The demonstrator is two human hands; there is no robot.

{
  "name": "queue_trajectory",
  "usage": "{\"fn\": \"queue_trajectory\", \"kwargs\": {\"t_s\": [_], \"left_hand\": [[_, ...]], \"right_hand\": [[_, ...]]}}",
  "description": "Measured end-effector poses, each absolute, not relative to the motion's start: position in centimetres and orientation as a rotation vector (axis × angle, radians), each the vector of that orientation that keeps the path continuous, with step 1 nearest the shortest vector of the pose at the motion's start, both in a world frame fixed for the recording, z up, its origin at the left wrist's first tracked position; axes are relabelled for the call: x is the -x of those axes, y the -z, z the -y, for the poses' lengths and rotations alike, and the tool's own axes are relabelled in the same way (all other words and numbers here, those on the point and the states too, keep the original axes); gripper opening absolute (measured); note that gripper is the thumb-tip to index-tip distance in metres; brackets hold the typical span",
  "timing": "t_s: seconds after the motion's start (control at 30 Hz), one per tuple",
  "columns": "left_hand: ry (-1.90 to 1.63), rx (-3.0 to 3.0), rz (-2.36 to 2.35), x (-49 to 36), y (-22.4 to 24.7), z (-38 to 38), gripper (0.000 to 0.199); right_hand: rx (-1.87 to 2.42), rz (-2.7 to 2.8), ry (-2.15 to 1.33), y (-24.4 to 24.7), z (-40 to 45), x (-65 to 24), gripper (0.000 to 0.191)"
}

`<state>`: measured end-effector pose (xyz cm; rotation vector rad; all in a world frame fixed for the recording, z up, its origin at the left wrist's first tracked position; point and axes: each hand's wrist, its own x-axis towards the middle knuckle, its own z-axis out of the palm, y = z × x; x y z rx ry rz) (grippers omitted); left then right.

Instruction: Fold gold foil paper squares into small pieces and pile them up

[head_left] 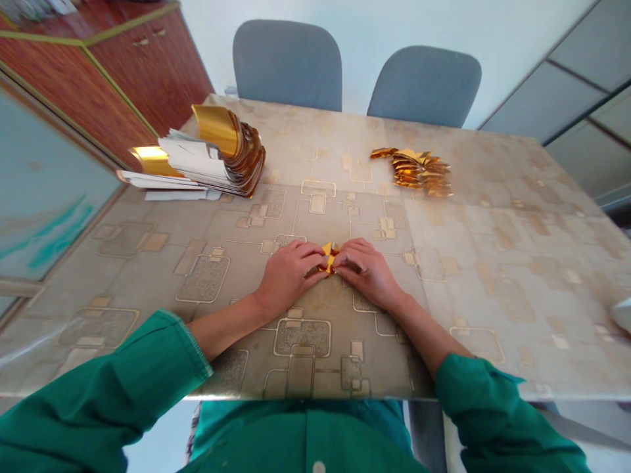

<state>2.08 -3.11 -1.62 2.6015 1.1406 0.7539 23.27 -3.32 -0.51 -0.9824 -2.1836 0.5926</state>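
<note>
A small piece of folded gold foil paper (329, 257) is held between both hands just above the table, near its middle. My left hand (292, 270) pinches its left side between thumb and fingers. On the right side, my right hand (365, 268) grips it the same way. The fingers cover much of the paper, so its full shape is hidden. Farther off to the right lies a heap of folded gold foil pieces (419, 172), packed closely together.
At the back left stands a stack of gold and white paper sheets (217, 154), some curled upright. A patterned cloth covers the table (315, 217). Two grey chairs (288, 62) stand at the far edge. A reddish wooden cabinet (148, 69) adjoins the left corner.
</note>
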Motion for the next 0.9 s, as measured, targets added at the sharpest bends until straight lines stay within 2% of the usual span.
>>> {"fn": "queue_trajectory", "kwargs": {"t_s": [0.17, 0.4, 0.77, 0.9], "left_hand": [[-0.751, -2.559, -1.137, -2.0, 1.7, 3.1, 0.013], [-0.721, -2.556, -1.119, -2.0, 1.4, 3.0, 0.012], [-0.71, -2.526, -1.123, -1.8, 1.2, 3.1, 0.009], [-0.711, -2.565, -1.101, -1.8, 1.2, 3.1, 0.014]], "right_hand": [[1.048, 2.17, -0.648, 0.7, 3.3, -23.1, 0.009], [1.208, 2.198, -0.523, 1.2, 3.7, -22.7, 0.009], [1.199, 2.199, -0.55, 1.5, 3.3, -22.4, 0.01], [1.191, 2.201, -0.579, 1.7, 3.3, -22.4, 0.009]]}}
